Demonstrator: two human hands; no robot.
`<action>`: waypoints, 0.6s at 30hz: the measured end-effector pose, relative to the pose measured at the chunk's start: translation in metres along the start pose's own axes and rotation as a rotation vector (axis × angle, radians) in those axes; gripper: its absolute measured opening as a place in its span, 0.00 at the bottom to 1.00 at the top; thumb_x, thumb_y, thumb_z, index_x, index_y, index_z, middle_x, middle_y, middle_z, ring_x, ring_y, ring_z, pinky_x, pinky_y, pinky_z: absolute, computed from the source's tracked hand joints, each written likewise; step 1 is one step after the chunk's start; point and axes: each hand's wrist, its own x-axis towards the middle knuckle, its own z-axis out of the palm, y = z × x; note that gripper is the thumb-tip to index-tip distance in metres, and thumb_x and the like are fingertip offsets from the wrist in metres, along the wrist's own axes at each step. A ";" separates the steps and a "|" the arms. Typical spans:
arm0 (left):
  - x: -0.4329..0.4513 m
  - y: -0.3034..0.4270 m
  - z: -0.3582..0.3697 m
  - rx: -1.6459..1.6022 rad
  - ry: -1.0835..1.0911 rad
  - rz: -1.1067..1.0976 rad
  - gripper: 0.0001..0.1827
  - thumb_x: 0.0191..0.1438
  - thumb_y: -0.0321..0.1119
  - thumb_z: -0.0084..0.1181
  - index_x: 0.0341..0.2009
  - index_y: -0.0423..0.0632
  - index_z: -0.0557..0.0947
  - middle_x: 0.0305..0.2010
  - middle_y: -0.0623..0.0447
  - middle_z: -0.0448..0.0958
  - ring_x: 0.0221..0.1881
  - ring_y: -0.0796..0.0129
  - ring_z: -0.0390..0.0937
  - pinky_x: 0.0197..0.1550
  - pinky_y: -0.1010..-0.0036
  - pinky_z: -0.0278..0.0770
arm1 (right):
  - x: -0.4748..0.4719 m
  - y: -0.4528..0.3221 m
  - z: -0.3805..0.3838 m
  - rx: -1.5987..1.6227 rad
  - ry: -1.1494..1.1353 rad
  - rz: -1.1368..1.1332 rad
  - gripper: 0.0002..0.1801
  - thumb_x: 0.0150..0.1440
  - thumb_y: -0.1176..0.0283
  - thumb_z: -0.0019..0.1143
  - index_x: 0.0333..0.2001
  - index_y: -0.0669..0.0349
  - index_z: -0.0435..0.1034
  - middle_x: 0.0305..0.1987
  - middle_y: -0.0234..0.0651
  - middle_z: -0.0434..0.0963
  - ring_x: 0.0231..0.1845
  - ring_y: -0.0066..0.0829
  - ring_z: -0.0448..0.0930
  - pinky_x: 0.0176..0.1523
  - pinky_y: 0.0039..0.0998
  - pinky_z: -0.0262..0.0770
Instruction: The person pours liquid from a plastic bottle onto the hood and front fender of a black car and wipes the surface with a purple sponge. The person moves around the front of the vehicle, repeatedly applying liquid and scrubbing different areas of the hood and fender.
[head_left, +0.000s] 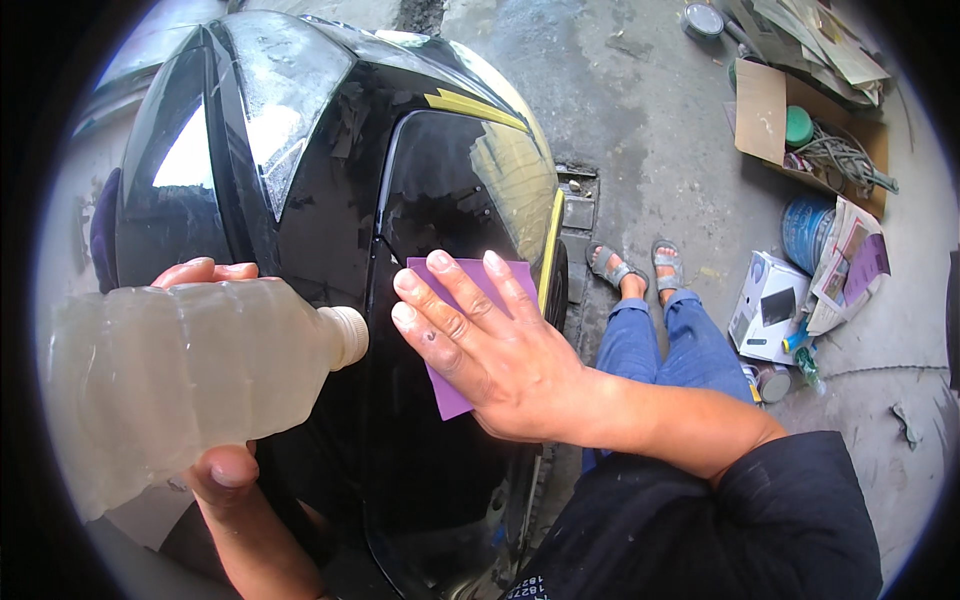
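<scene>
My left hand (229, 469) is wrapped around a large translucent plastic bottle (187, 367), which lies sideways in the grip with its cap pointing right. Cloudy pale liquid or a cloudy wall shows in it. My right hand (487, 345) lies flat, fingers a little spread, on a purple sheet of abrasive paper (450, 401), pressing it to a black car body panel (420, 465). Just beyond the fingers, the panel has a recessed part with a dull, scuffed surface (442, 180). Yellow masking tape (480, 111) and a tan smeared patch (517, 180) border it.
My sandalled feet (634, 262) stand on concrete beside a floor drain (579, 214). To the right are an open cardboard box (761, 112) with cable, a blue tub (806, 229), newspapers (836, 277), a white box (765, 307) and a can (774, 384).
</scene>
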 end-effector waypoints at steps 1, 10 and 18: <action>0.000 0.000 -0.001 0.004 -0.006 -0.004 0.67 0.28 0.76 0.75 0.63 0.38 0.69 0.61 0.43 0.70 0.57 0.53 0.76 0.55 0.54 0.79 | 0.003 0.001 -0.001 0.005 0.045 -0.011 0.39 0.55 0.76 0.48 0.73 0.64 0.54 0.79 0.50 0.55 0.80 0.56 0.51 0.74 0.66 0.46; 0.001 -0.005 -0.010 0.018 -0.102 0.072 0.63 0.38 0.73 0.72 0.66 0.39 0.66 0.61 0.39 0.70 0.60 0.47 0.75 0.63 0.52 0.74 | 0.013 0.005 -0.010 0.026 0.050 -0.032 0.41 0.55 0.76 0.48 0.74 0.65 0.51 0.78 0.52 0.56 0.80 0.56 0.52 0.75 0.64 0.45; 0.007 -0.004 0.004 -0.016 -0.066 0.041 0.65 0.31 0.75 0.75 0.64 0.39 0.69 0.61 0.42 0.70 0.58 0.51 0.77 0.57 0.54 0.78 | -0.012 0.032 -0.042 0.524 0.037 0.033 0.51 0.43 0.89 0.41 0.75 0.70 0.45 0.76 0.55 0.59 0.78 0.52 0.59 0.78 0.42 0.54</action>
